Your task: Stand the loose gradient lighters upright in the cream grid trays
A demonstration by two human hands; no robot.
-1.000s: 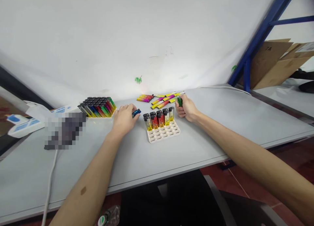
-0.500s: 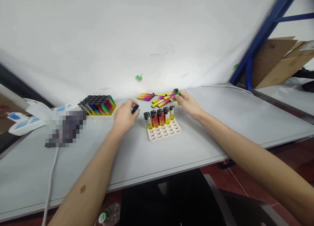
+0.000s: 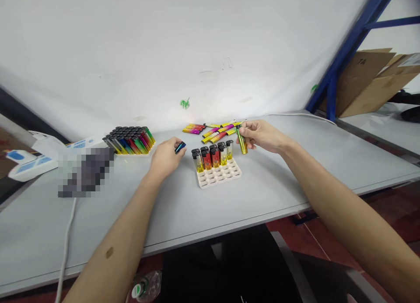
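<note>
My left hand [image 3: 166, 156] is closed on a dark blue lighter [image 3: 180, 147], left of the white rack. In my right hand [image 3: 257, 135], a yellow-green metallic piece [image 3: 242, 141] is pinched upright; whether a lighter sits inside it cannot be made out. Between the hands stands the white rack [image 3: 219, 178], its back rows filled with several black-topped lighters [image 3: 215, 156], clear, red and orange, and its front holes bare. Behind it, several shiny yellow, red and purple sleeves [image 3: 218, 131] lie loosely against the wall.
A second rack packed with colourful lighters [image 3: 131, 142] stands at the left. Beside it are a white power strip [image 3: 36, 165], a blurred dark object [image 3: 88, 171] and a white cable [image 3: 67, 241]. Cardboard boxes [image 3: 367, 82] stand behind a blue frame [image 3: 331, 93] at the right.
My right hand has moved slightly right, and the piece in it now shows as a longer yellow-green shape. The lighter in my left hand has tilted flatter.
</note>
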